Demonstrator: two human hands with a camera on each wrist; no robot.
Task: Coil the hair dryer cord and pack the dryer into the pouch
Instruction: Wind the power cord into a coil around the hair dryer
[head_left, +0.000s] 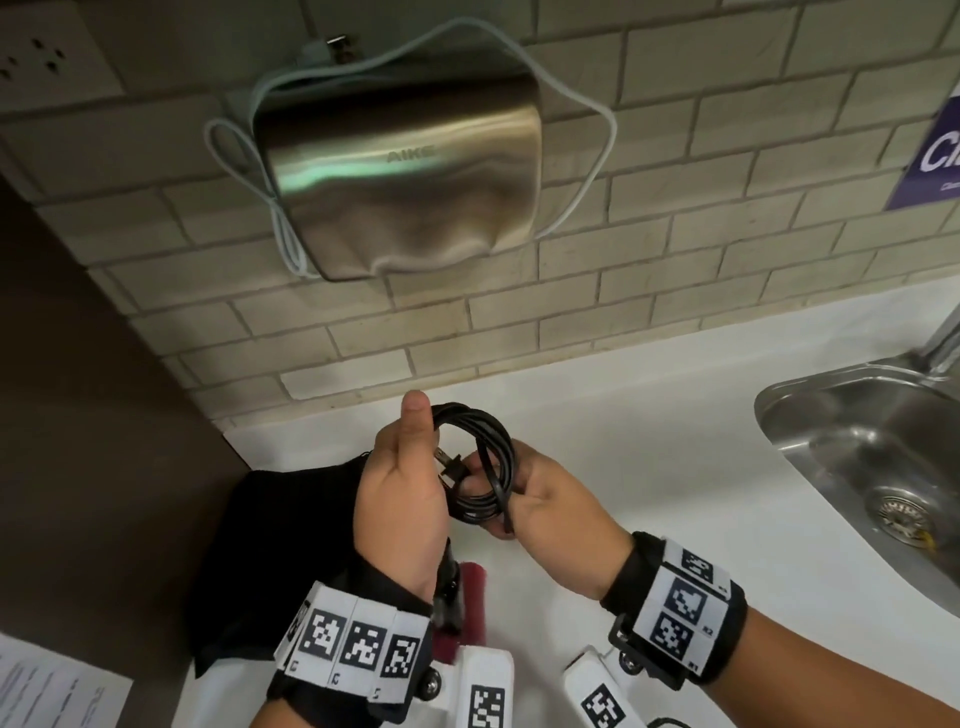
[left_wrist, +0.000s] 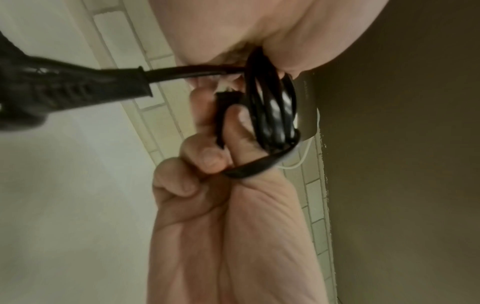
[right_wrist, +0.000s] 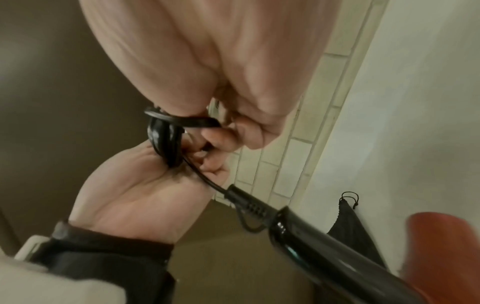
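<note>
The black cord (head_left: 475, 467) is wound into a small coil held above the white counter (head_left: 649, 441). My left hand (head_left: 410, 467) grips the coil's left side, thumb upright. My right hand (head_left: 498, 501) pinches a loose strand that crosses over the coil; the plug (head_left: 451, 467) sticks out inside the loop. The coil (left_wrist: 272, 107) shows again between both hands, and once more as the coil (right_wrist: 163, 139). The dryer (head_left: 460, 597), black handle and red body, lies under my left wrist; its handle (right_wrist: 324, 246) trails from the cord. The black pouch (head_left: 280, 545) lies flat at the left.
A steel sink (head_left: 779, 410) with a faucet (head_left: 945, 338) is sunk in the counter at the right. A metal hand dryer (head_left: 400, 171) with a white cable hangs on the tiled wall. A printed sheet (head_left: 47, 691) lies bottom left.
</note>
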